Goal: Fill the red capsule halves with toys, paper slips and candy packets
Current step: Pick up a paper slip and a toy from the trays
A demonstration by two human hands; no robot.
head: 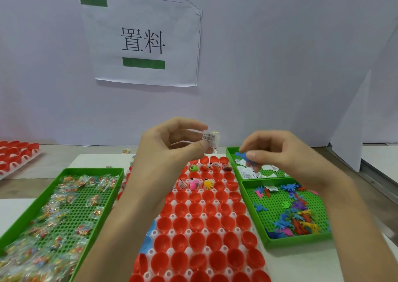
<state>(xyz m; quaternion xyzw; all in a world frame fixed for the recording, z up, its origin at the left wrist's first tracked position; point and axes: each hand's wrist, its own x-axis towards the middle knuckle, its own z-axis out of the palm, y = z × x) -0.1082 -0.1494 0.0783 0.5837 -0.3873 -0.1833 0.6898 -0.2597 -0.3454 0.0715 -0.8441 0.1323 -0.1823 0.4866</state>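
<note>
While both hands are raised over the far rows of the red capsule halves [204,217], the left hand [172,143] pinches a small white printed slip [211,138] between thumb and curled fingers, and the right hand [280,150] pinches a blue toy [243,156] at its fingertips. Below and between the hands, a few halves already hold slips, a pink toy [195,184] and a yellow toy [208,184]; the rows nearer the person sit bare. The left forearm covers the left columns of halves. Left of that arm lies a green tray [25,215] of clear candy packets [64,195]. Under the right hand, a second green tray [231,152] holds white paper slips [247,175], partly hidden by the fingers; under the right wrist, a third green tray [297,241] holds mixed coloured toys [301,219]. Beyond the hands, a paper sign [143,41] on the wall reads "置料" between green bars. The slip's print is too small to read.
</note>
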